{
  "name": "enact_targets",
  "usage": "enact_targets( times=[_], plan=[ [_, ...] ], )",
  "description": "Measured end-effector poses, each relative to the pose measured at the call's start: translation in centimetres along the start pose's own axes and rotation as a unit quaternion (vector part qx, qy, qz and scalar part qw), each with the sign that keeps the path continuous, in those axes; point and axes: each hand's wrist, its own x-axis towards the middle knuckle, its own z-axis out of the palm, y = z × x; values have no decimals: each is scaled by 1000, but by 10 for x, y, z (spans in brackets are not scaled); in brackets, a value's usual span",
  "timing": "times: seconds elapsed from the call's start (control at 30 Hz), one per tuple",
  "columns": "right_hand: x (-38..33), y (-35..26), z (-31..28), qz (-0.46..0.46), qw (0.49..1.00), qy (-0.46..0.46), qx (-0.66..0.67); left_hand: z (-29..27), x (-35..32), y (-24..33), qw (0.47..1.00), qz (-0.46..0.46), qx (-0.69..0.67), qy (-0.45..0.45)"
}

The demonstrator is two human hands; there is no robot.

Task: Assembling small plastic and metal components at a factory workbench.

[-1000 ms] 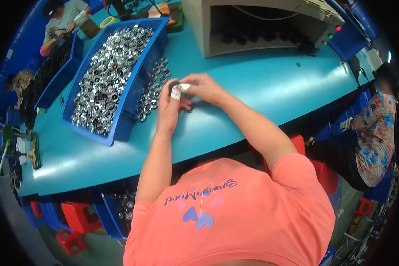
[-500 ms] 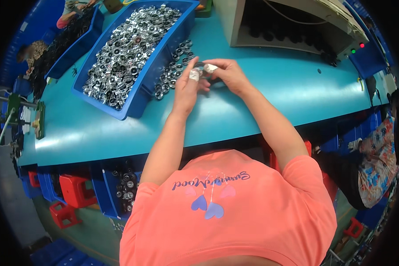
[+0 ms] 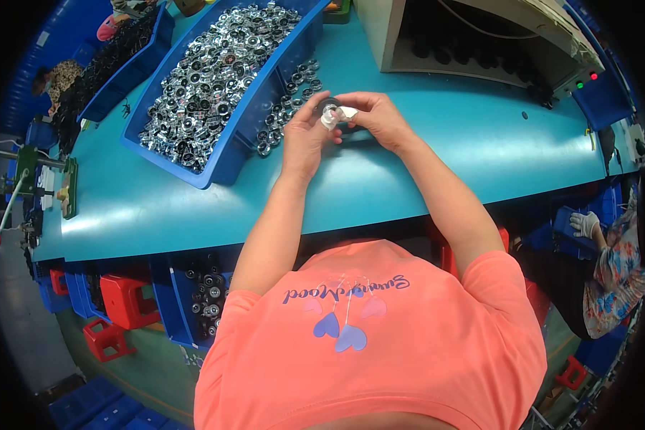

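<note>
Standing at the left end of the turquoise table (image 3: 143, 226), a green metal fixture (image 3: 27, 172) reaches out with a pale lever that ends in a red knob. Beyond it, at the far left, a co-worker in a patterned top (image 3: 66, 74) sits by a blue bin (image 3: 106, 102) heaped with black parts. On the near left, below the table, two red stools (image 3: 127, 301) stand on the green floor. To their right, a low blue crate (image 3: 166, 304) holds dark and silvery round pieces. Above, on the table, a large blue tub (image 3: 222, 154) lies slantwise, filled with shiny silver-and-black round parts (image 3: 208, 79). More loose parts (image 3: 283, 111) lie along its right side.

Just right of these, the left hand (image 3: 302, 143) is clamped on a round part (image 3: 329, 107), raised between both hands. The right hand (image 3: 384, 123) meets it from the right, its thumb and fingers closed on the same part. White wrapping (image 3: 347, 113) shows at both hands' fingertips. On the far right, a beige open-fronted box (image 3: 388, 36) contains dark round objects (image 3: 473, 57). Beyond the table's right edge, another co-worker's gloved hand (image 3: 585, 224) rests near blue bins.
</note>
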Motion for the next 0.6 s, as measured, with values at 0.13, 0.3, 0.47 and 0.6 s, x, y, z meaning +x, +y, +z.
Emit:
enact_targets(
  times=[0.13, 0.3, 0.47, 0.6],
  plan=[
    [4, 8, -5, 15, 999, 0, 33, 3, 1, -2, 999, 14, -43, -24],
    [0, 1, 2, -27, 999, -4, 41, 0, 0, 1, 999, 20, -42, -11],
    [-3, 5, 13, -179, 977, 45, -109, -6, 3, -7, 998, 45, -54, 4],
    [-4, 0, 15, -230, 951, 79, -191, -3, 3, -4, 993, 30, -112, -4]
  ],
)
